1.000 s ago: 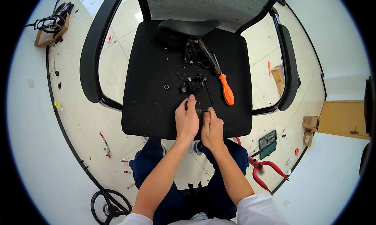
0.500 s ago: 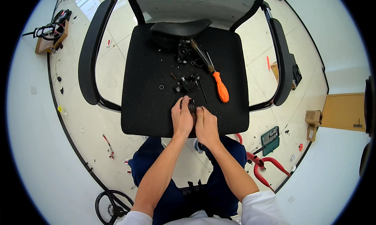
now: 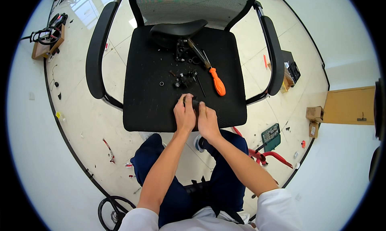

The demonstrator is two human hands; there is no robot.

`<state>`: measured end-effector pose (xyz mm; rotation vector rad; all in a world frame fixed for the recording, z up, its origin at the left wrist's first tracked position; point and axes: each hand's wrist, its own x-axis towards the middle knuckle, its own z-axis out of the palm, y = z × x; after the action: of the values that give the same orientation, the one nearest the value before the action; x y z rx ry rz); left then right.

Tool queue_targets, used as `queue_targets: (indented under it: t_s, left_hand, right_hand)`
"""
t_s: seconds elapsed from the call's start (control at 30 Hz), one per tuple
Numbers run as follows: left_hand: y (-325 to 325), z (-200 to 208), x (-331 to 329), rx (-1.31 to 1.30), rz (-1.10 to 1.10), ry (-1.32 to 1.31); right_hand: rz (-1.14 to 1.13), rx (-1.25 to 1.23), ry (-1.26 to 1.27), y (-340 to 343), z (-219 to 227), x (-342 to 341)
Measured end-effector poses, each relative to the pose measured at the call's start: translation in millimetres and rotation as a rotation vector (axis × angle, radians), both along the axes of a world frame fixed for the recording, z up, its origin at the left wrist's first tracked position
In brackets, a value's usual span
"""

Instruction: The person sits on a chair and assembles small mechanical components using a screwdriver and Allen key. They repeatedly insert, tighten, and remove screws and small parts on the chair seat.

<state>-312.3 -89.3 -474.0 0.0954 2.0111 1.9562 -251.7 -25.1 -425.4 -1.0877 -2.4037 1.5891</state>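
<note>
Over the front part of a black chair seat [image 3: 146, 106], my left hand [image 3: 185, 115] and my right hand [image 3: 208, 121] meet around a small black rounded part [image 3: 195, 102]. Fingers of both hands close on it, and much of it is hidden by them. Just beyond lies a cluster of black metal clamp pieces [image 3: 185, 80], with a thin dark rod [image 3: 201, 86] beside it. An orange-handled screwdriver [image 3: 217, 82] rests to the right. Farther back is a black bicycle saddle [image 3: 181, 28] with a worn metal post [image 3: 198, 53]. A small ring [image 3: 161, 84] sits to the left.
Armrests flank the seat on the left [image 3: 96, 50] and right [image 3: 274, 56]. On the floor at right are a red bicycle frame part [image 3: 277, 158] and a green tool case [image 3: 271, 136]. A black wheel [image 3: 113, 215] lies at lower left.
The whole view has shifted, so the chair appears slightly farther left and up. Both hands stay closed on the black part, which has turned slightly and shows more between the fingers.
</note>
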Motion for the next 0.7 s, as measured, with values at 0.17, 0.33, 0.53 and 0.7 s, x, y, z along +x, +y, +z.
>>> queue_targets:
  t_s: [0.17, 0.33, 0.53, 0.7]
  left_hand:
    - [1, -3, -3, 0.111, 0.01, -0.033]
    - [-16, 26, -3, 0.41, -0.171, -0.405]
    - [-29, 36, -16, 0.587, -0.208, -0.758]
    - [-33, 54, -31, 0.679, -0.317, -1.002]
  right_hand:
    - [-0.006, 0.031, -0.032, -4, 8, -2]
    - [0.027, -0.244, -0.009, -2, 27, 13]
    - [0.001, -0.425, 0.176, 6, 48, 20]
    - [0.145, 0.153, 0.227, 30, 58, 13]
